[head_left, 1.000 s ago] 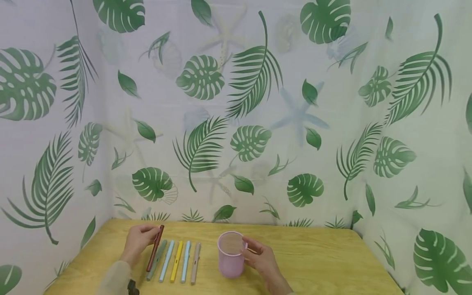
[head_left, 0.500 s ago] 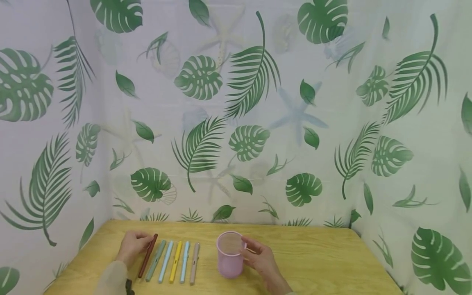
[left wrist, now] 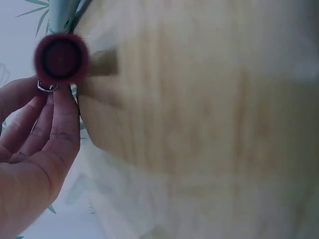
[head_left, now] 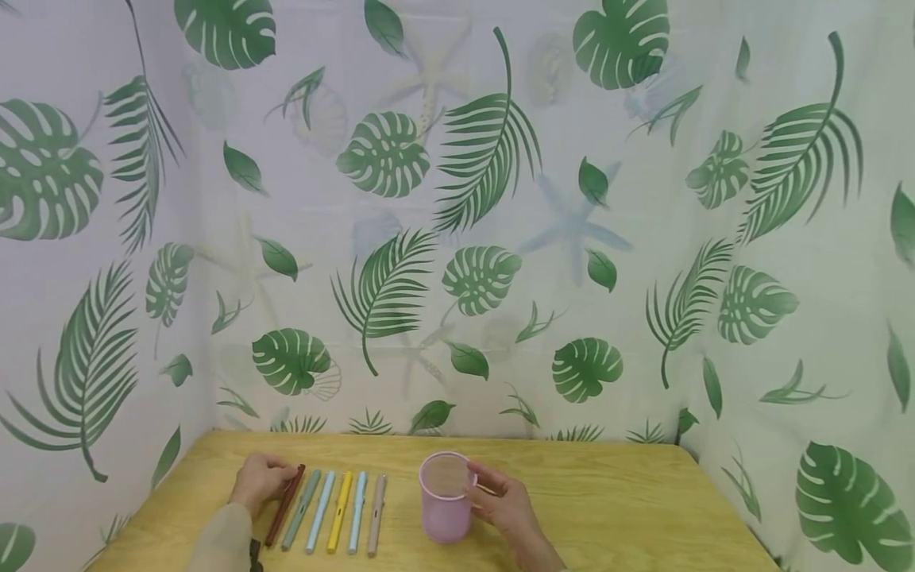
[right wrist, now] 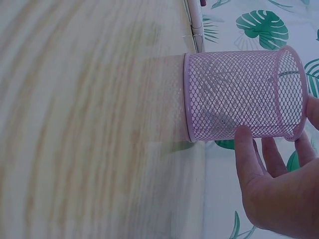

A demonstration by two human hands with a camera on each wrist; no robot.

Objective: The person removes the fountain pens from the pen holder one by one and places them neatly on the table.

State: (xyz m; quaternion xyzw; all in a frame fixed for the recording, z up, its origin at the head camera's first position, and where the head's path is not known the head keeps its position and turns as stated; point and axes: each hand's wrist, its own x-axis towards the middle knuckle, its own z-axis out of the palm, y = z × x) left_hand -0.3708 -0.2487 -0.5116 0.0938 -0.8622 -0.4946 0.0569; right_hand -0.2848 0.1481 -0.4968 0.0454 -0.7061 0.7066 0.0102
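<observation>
My left hand [head_left: 260, 482] pinches the upper end of a dark red pen [head_left: 283, 508] at the left end of a row of pens. In the left wrist view the red pen [left wrist: 61, 59] points its round end at the camera, with a metal clip by the fingertips. Beside it in the head view lies a grey-green pen [head_left: 301, 510]. A pink mesh pen holder [head_left: 446, 516] stands upright to the right of the row. My right hand [head_left: 509, 508] holds it at the rim and right side; in the right wrist view fingertips touch the mesh of the pen holder [right wrist: 234, 94].
Right of the grey-green pen lie a light blue pen [head_left: 319, 512], a yellow pen [head_left: 339, 512], another light blue pen [head_left: 357, 514] and a beige pen [head_left: 376, 516], roughly parallel. The wooden table [head_left: 608, 500] ends at a leaf-patterned curtain [head_left: 500, 381] behind and at both sides.
My left hand has moved the red pen left and down, from over the grey-green pen to the table beside it. My right hand stays at the pen holder.
</observation>
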